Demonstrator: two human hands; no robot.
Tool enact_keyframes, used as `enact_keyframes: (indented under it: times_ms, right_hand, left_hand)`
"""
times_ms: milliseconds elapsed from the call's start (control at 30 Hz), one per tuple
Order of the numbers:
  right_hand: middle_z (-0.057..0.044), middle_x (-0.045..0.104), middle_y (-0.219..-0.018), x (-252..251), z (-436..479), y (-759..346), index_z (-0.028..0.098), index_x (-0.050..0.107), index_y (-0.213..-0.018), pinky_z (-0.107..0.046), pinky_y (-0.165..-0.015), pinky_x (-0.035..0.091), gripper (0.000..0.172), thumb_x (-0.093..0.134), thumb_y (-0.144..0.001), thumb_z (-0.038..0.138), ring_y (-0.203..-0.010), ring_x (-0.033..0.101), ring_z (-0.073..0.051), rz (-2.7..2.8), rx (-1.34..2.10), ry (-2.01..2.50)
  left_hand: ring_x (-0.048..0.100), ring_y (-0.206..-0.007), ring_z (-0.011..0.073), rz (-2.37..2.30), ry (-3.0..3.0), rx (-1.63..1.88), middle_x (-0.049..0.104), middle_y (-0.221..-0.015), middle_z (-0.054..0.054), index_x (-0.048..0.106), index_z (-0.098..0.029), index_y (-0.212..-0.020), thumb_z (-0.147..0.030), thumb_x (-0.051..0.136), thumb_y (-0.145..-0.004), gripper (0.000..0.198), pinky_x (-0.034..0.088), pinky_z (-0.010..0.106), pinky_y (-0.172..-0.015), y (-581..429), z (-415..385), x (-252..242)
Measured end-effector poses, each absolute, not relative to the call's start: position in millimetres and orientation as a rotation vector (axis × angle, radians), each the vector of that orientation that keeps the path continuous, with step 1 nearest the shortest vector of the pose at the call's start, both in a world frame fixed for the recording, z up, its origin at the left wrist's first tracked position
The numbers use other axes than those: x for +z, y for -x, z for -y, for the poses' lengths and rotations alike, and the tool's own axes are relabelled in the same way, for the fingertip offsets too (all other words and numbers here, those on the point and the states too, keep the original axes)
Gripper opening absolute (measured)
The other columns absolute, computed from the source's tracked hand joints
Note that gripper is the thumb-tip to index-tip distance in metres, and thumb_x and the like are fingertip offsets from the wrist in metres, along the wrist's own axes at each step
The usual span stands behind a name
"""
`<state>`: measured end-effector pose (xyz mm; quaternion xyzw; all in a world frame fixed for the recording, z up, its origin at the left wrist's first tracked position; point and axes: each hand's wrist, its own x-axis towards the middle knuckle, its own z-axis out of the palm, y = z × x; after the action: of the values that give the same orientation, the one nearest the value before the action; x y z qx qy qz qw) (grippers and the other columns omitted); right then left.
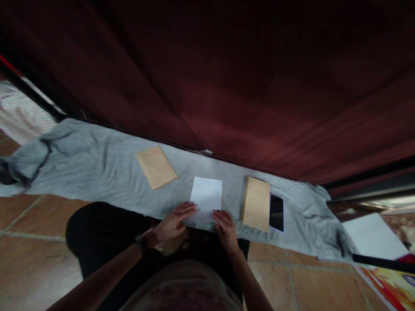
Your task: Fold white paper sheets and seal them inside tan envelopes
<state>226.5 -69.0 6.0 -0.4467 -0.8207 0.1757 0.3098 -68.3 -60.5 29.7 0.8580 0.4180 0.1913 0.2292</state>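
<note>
- One tan envelope point(157, 167) carries a reddish mark, too small to read from here.
- White paper point(206, 192) lies near the worktop's front edge on grey cloth point(100, 164), the left hand point(175, 220) resting on it, grip loose, fingers outstretched; whether the right hand point(226, 229) pinches its edge, I can't tell.
- Envelope stack point(256, 205), phone point(276, 212) just beside.
- Dark red curtain point(243, 86) behind.

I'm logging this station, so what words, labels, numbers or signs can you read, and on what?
No text can be read.
Left brown envelope: small reddish mark, too blurred.
Brown stack: faint marks, too small and blurred.
White paper and phone: no text shows.
Colourful printed item, lower right: any lettering too blurred.
</note>
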Motion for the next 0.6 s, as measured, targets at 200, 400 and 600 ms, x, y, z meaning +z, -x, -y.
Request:
enact_keyframes:
  times_ms: [200, 400, 600]
  right_hand:
    - [-0.005, 0.073, -0.122, 9, 64, -224, 0.027, 0.065, -0.129, -0.047, -0.107, 0.049, 0.037, 0.046, -0.100, 0.016, -0.116, 0.067, -0.021, 2.142, 0.550, 1.155]
    - [-0.008, 0.072, -0.121, 6, 63, -229, 0.024, 0.069, -0.121, -0.046, -0.102, 0.052, 0.028, 0.050, -0.100, 0.025, -0.116, 0.065, -0.023, 2.055, 0.554, 1.179]
    - [-0.008, 0.074, -0.106, 6, 61, -232, 0.023, 0.072, -0.107, -0.041, -0.094, 0.052, 0.026, 0.047, -0.102, 0.031, -0.103, 0.067, -0.024, 2.007, 0.465, 1.406]
  left_hand:
    - [0.058, -0.129, 0.0210, -1.320, -2.212, 0.757, 0.064, -0.137, 0.006, 0.065, -0.027, -0.129, -0.021, 0.049, -0.093, 0.039, 0.048, 0.044, -0.110, 60, 59, 20]
    - [0.067, -0.114, 0.0211, -1.384, -2.187, 0.819, 0.074, -0.116, 0.005, 0.073, -0.026, -0.104, -0.038, 0.048, -0.101, 0.027, 0.053, 0.042, -0.102, 56, 51, 11]
    - [0.068, -0.106, 0.0226, -1.481, -2.099, 0.851, 0.075, -0.110, 0.006, 0.071, -0.026, -0.108, -0.046, 0.047, -0.101, 0.032, 0.055, 0.040, -0.096, 56, 56, 12]
